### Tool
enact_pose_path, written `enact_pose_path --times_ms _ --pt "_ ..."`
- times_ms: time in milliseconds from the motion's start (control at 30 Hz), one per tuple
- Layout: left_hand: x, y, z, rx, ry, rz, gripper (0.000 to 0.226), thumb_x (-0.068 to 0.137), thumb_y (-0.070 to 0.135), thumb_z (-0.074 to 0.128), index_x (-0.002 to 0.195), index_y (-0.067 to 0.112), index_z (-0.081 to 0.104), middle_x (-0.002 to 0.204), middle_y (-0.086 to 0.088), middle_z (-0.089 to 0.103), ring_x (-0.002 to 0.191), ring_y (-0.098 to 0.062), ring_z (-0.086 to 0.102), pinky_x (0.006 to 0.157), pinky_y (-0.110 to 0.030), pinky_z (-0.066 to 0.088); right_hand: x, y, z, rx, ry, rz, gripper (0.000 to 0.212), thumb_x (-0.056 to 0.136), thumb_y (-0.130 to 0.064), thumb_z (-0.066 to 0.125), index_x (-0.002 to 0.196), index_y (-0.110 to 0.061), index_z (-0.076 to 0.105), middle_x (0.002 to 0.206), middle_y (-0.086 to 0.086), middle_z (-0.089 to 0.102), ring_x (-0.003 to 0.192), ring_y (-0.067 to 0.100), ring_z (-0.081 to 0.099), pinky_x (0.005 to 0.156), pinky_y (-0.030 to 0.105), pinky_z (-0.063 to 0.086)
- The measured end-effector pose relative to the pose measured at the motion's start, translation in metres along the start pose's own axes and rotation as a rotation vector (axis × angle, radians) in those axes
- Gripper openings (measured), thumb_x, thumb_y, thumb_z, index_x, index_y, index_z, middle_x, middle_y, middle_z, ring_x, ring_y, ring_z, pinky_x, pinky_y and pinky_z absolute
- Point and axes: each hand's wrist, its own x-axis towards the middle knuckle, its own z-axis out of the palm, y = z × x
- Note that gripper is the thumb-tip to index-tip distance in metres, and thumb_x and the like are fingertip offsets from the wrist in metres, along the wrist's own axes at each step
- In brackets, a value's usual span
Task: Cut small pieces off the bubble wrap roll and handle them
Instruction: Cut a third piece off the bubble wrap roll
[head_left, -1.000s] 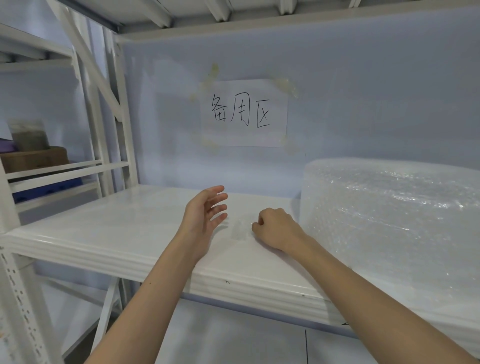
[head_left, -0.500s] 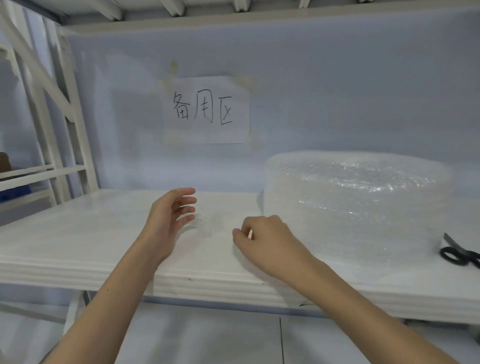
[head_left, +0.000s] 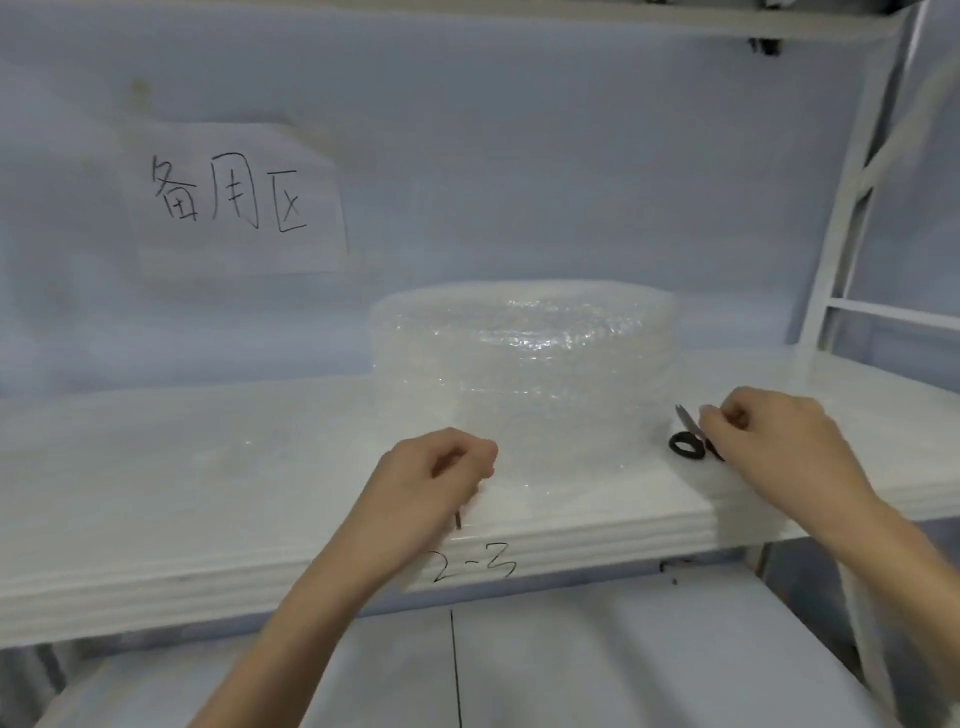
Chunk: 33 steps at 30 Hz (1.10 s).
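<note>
Reaching for the scissors beside the bubble wrap roll

Left hand (head_left: 436, 470) fingers curl, pinching the loose sheet (head_left: 545, 483) on the shelf (head_left: 208, 493); right hand (head_left: 763, 441) closes on the scissors (head_left: 688, 439). Keep the sheet taut before cutting from the roll (head_left: 519, 353).

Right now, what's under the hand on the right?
Black scissors lie on the white shelf under the right hand. One handle loop shows; the fingers cover the rest.

wall (head_left: 571, 156): pale blue, w/ taped paper sign (head_left: 234, 200)
shelf (head_left: 156, 467): white, "2-3" written on front edge
frame (head_left: 852, 197): white metal, rt side
floor (head_left: 571, 675): light grey
</note>
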Motion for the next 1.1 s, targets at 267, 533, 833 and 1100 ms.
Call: enact_pose_path --times_ms 267,533,833,1100 --pt "0.001 0.009 0.042 0.146 -0.067 0.032 0.012 0.087 0.038 0.065 0.089 0.03 0.074 0.081 0.015 0.07 0.069 -0.01 0.06 0.071 -0.022 0.049 0.038 0.012 0.03 -0.107 -0.296 0.049 0.03 0.08 -0.029 0.06 0.065 -0.008 0.046 0.067 0.009 0.053 0.058 0.025 0.05 0.049 0.028 0.036" --pt "-0.003 0.015 0.058 0.262 -0.036 0.054 0.011 0.09 0.028 0.064 0.091 0.027 0.075 0.085 0.015 0.07 0.063 0.01 0.054 0.065 -0.012 0.039 0.036 0.022 0.004 -0.221 -0.387 0.077 0.027 0.08 -0.03 0.062 0.068 -0.009 0.049 0.074 0.009 0.056 0.057 0.023 0.051 0.05 0.025 0.04" --pt "-0.017 0.025 0.075 0.226 0.034 0.06 0.015 0.091 0.028 0.061 0.084 0.025 0.074 0.079 0.008 0.076 0.057 0.004 0.053 0.055 -0.02 0.037 0.018 0.046 -0.035 -0.184 -0.329 0.106 0.036 0.085 -0.033 0.064 0.066 -0.005 0.048 0.068 0.009 0.055 0.057 0.023 0.05 0.048 0.027 0.033" --pt "-0.027 0.023 0.079 0.112 0.126 -0.026 0.011 0.09 0.022 0.065 0.086 0.017 0.074 0.07 0.008 0.077 0.045 0.007 0.05 0.053 -0.022 0.037 -0.077 0.056 -0.04 1.263 -0.79 0.347 0.051 0.047 -0.024 0.095 0.081 0.008 0.076 0.1 0.029 0.072 0.072 0.026 0.073 0.064 0.026 0.061"
